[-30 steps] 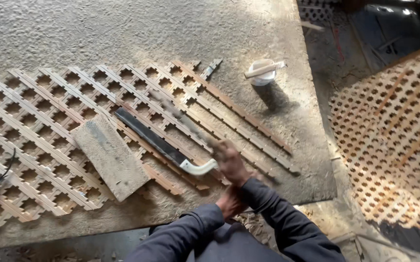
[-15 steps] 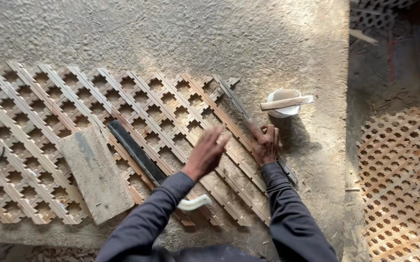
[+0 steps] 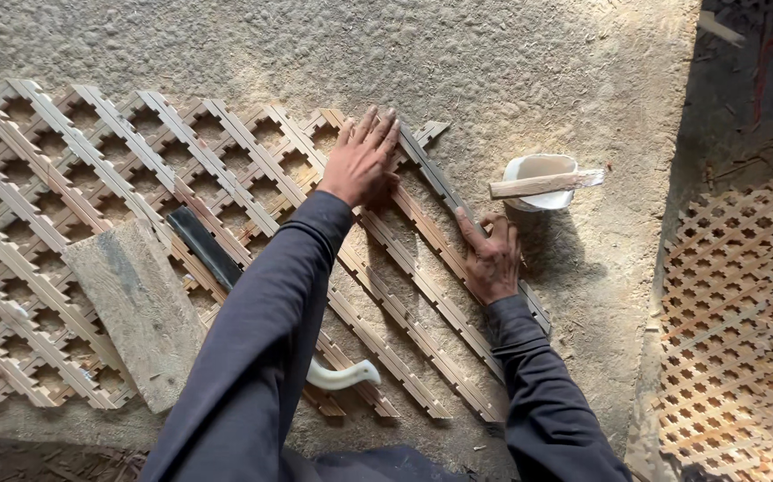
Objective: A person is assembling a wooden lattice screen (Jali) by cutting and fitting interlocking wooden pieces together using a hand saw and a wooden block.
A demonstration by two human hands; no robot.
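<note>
I see left hand [image 3: 361, 162] flat, fingers spread, pressing lattice panel [image 3: 92, 178] at frame centre — grips nothing. Right hand [image 3: 491, 259] lies open along outer slat [image 3: 440, 187] at panel's right edge, index finger stretched on it, nothing clasped. Panel spreads from left of frame across gritty floor [image 3: 493, 54]. Step, I judge: seating loose slat into notches. Next move calls for even downward pressure — left hand steadying joints. Cup with stick [image 3: 542, 181] right of centre.

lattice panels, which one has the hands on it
The big wooden lattice panel on the sandy ground, left and centre: the left hand presses its upper edge, the right hand its loose outer strips. The other lattice panel at far right lies untouched.
</note>
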